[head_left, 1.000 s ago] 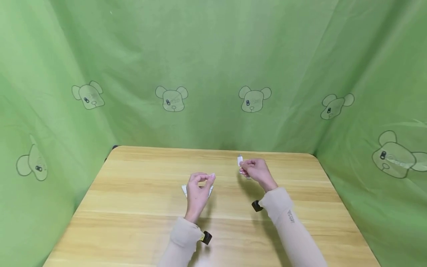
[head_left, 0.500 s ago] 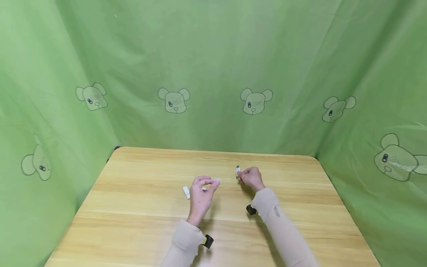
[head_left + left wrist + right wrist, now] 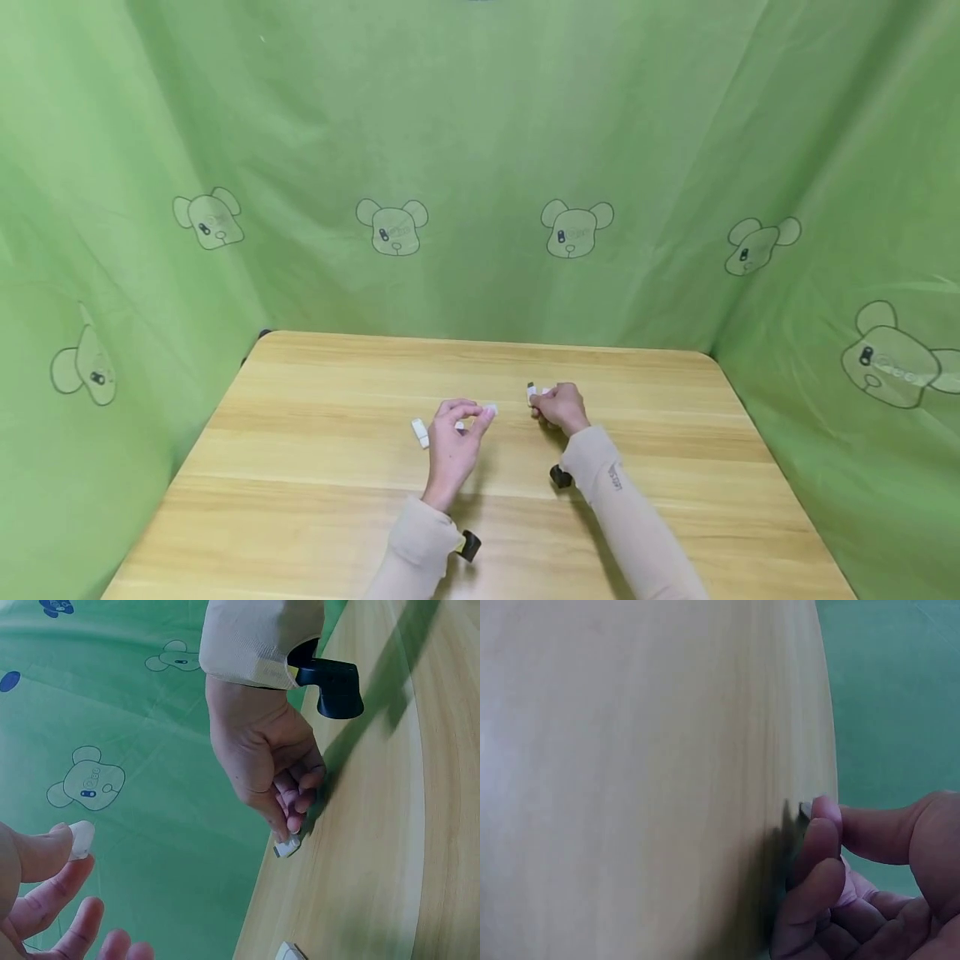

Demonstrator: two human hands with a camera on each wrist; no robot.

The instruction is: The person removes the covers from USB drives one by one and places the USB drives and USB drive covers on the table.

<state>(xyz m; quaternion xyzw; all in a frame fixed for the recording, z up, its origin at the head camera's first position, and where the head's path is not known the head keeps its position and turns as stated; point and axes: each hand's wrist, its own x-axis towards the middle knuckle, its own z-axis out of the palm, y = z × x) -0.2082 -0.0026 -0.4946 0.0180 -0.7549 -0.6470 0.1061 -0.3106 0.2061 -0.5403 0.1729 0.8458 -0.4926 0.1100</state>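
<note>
Between thumb and index finger, my left hand (image 3: 453, 450) pinches a small white cap (image 3: 82, 840), held above the table. My right hand (image 3: 561, 408) pinches a white USB flash drive (image 3: 531, 390) low at the tabletop, its plug end pointing away. Whether that drive touches the wood is hard to tell. A further white piece shows beside the right fingers, mostly covered by them. To the left of my left hand lies a white stick (image 3: 420, 433). Another white piece (image 3: 460, 426) peeks out behind the left fingers. In the right wrist view, the fingers hide nearly all of the drive.
The wooden table (image 3: 300, 500) has rounded far corners. Green curtains (image 3: 480, 125) with bear-head prints hang behind it and along both sides. A black wrist camera (image 3: 469, 546) sits under the left cuff, and another camera (image 3: 560, 477) under the right.
My right hand has come down and nearer with the flash drive, toward the tabletop. The left hand, holding the cap, has shifted only slightly; the head view has tilted a little.
</note>
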